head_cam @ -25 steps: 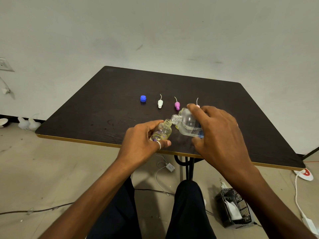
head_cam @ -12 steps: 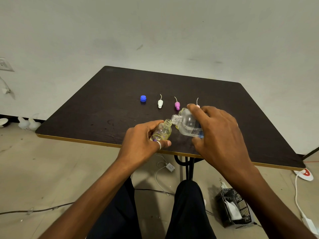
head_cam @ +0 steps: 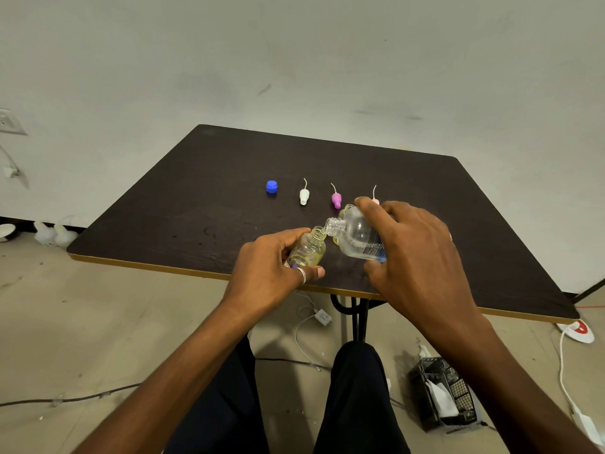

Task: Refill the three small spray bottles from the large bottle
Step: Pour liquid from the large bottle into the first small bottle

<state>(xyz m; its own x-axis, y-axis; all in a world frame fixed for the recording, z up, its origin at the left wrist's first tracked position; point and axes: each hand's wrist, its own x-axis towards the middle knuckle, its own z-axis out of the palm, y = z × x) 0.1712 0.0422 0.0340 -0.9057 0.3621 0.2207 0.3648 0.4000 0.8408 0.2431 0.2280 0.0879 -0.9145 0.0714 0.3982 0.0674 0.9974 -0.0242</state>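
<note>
Over the near edge of the dark table [head_cam: 196, 198], nothing has shifted in the last second: left hand [head_cam: 271, 273] grips the small clear yellow-tinted bottle [head_cam: 309, 250], right hand [head_cam: 415, 257] grips the tilted large clear plastic bottle [head_cam: 357, 237], mouths touching. Pour judged ongoing.

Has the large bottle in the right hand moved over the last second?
No. The large bottle stays tilted in the same spot just in front of the pink spray top, its neck at the mouth of the small bottle.

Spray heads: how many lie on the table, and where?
3. The white head lies right of the blue cap, the pink head next along, and a third head peeks out behind the right hand; more may be hidden.
</note>
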